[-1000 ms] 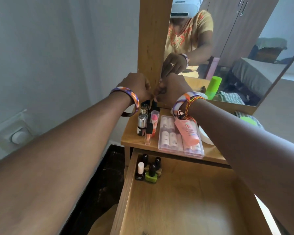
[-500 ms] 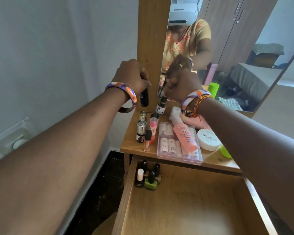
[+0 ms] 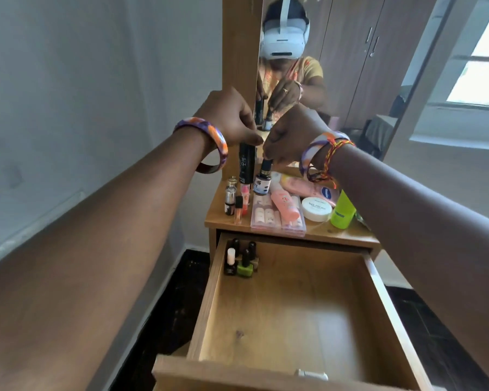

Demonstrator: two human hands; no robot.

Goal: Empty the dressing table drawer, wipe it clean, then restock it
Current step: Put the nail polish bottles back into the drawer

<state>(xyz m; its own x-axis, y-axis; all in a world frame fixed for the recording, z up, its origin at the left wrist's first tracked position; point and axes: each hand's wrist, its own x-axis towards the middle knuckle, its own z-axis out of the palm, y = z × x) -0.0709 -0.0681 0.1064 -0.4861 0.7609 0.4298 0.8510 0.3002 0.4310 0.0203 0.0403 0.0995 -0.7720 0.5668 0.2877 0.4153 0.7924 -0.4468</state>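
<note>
The wooden drawer (image 3: 378, 292) is pulled out below me, bare except for several nail polish bottles (image 3: 241, 261) in its back left corner. Above the dressing table top (image 3: 347, 235), my left hand (image 3: 232, 117) grips a tall black tube (image 3: 246, 162) by its top. Beside it my right hand (image 3: 292, 134) pinches the black cap of a small dark bottle with a white label (image 3: 263, 179). Both items hang just above the table's back left area.
On the table top stand small perfume bottles (image 3: 230, 200), a clear flat case (image 3: 268, 218), pink tubes (image 3: 284, 204), a white round jar (image 3: 316, 209) and a green bottle (image 3: 343, 211). A mirror (image 3: 350, 66) rises behind. The wall is close on the left.
Both hands have lifted away from the back of the table top, each holding an item. The view has tilted down, showing the drawer's full length.
</note>
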